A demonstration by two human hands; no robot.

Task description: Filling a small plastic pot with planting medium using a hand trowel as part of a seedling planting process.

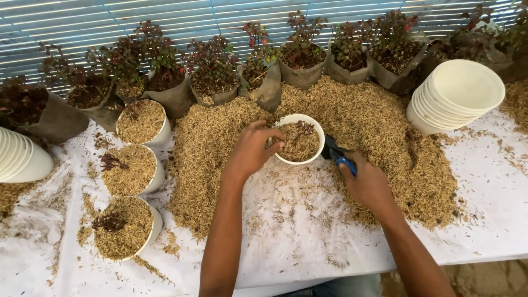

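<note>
The right hand [369, 184] is wrapping over a blue-handled tool [338, 155], hiding its grip, while the tool's dark working end is too blurred to identify. The left hand's fingertips [275, 144] are dipping out of sight inside the white pot [316, 132]. The left edge is cutting off a stack of white pots [19, 159], and the near edge is cropping both forearms.

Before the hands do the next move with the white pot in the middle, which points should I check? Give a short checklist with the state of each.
1. Left hand on the white pot, fingers over its rim: ok.
2. Pot upright on the husk pile: ok.
3. Small plant in the pot standing straight: cannot tell.
4. Right hand holding the blue-handled tool firmly: ok.
5. Tool's tip clear of the pot: cannot tell.
</note>
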